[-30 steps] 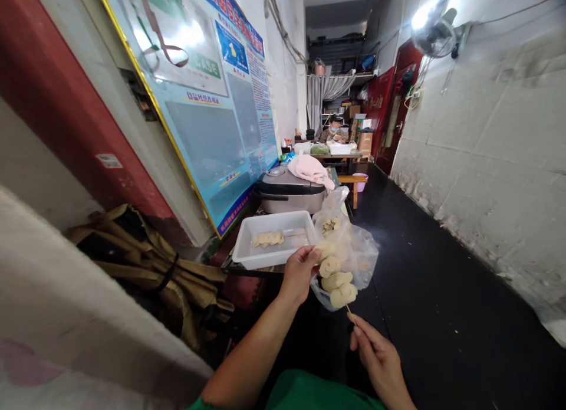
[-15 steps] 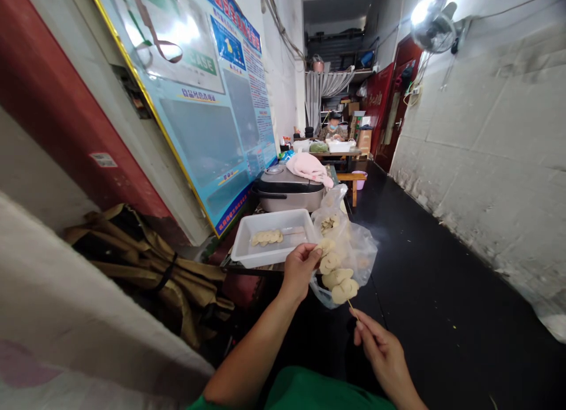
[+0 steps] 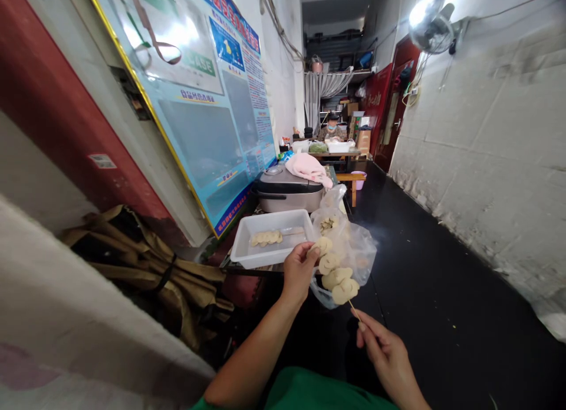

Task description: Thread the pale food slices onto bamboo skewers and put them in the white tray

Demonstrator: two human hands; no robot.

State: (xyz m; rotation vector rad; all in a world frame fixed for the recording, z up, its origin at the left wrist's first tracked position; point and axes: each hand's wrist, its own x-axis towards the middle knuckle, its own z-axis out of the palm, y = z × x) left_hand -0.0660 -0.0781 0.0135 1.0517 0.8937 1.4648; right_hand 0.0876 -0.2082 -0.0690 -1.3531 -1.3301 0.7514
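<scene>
My right hand (image 3: 384, 345) pinches the bare lower end of a thin wooden skewer (image 3: 354, 309). Several pale, round, flat slices (image 3: 339, 278) are threaded along it, slanting up and to the left. At the upper end, my left hand (image 3: 300, 271) is closed with thumb and fingers on the topmost slice (image 3: 322, 245). Behind the skewer sits a clear plastic bag (image 3: 360, 251) with more slices (image 3: 328, 224) inside. Left of the bag, a white plastic tray (image 3: 247, 255) holds a finished-looking row of slices on a skewer (image 3: 266, 238).
A grey lidded appliance (image 3: 289, 200) stands behind the tray, a pink cloth (image 3: 307, 167) on top. Folded brown fabric (image 3: 172, 274) lies at the left by the wall. Farther back, a masked person (image 3: 332, 130) sits behind a table with a white tub (image 3: 338, 146).
The hands and the skewer stay nearly in place. My right hand has shifted very slightly right and down; the view has moved a little.
</scene>
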